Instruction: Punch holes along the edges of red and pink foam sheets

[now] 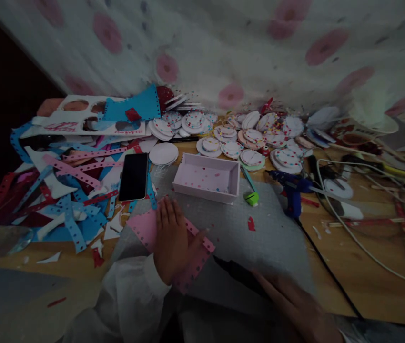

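Note:
My left hand (pixel 172 240) lies flat with its fingers spread on a pink sheet (pixel 143 227) that has rows of small punched holes along its edges. Low at the right, my right hand (pixel 291 302) is blurred and closed around a dark pointed tool (pixel 240 275). The tool's tip is near the right corner of the pink sheet, and its exact kind is too dim to tell. Beyond the sheet is an open white box (pixel 206 194) with small red and pink bits inside.
Paper scraps (pixel 70 219) and a black phone (pixel 134 177) are at the left. Decorated paper discs (pixel 226 133) line the back. A blue glue gun (pixel 293 188), a green-headed tool (pixel 251 197) and a white cable (pixel 359 243) are on the right.

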`<move>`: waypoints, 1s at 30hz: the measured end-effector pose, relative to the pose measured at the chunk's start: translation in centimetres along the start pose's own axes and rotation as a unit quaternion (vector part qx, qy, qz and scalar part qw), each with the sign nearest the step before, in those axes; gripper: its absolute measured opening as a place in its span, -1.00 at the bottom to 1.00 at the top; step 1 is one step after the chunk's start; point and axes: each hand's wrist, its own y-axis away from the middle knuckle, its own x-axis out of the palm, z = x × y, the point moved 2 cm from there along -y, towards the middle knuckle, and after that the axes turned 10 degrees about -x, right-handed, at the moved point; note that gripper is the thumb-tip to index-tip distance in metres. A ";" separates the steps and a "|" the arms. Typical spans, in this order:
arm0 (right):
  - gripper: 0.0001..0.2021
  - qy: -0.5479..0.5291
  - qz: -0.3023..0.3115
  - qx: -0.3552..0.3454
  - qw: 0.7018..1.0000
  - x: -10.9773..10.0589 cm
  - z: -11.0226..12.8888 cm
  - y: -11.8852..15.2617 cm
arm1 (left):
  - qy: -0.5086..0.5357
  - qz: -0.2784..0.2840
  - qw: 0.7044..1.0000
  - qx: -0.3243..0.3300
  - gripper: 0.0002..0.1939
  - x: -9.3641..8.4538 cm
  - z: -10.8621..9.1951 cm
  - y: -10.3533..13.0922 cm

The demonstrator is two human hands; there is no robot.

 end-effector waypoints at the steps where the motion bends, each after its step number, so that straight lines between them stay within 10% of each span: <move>1: -0.41 0.003 0.010 -0.003 1.000 0.2 0.1 -0.2 | 0.002 0.004 1.000 0.002 -0.02 0.0 0.2 0.0; 30: -0.57 0.131 -0.018 -0.019 0.991 -0.8 -0.4 -2.7 | 0.002 0.017 1.000 0.005 0.17 0.2 -0.4 1.2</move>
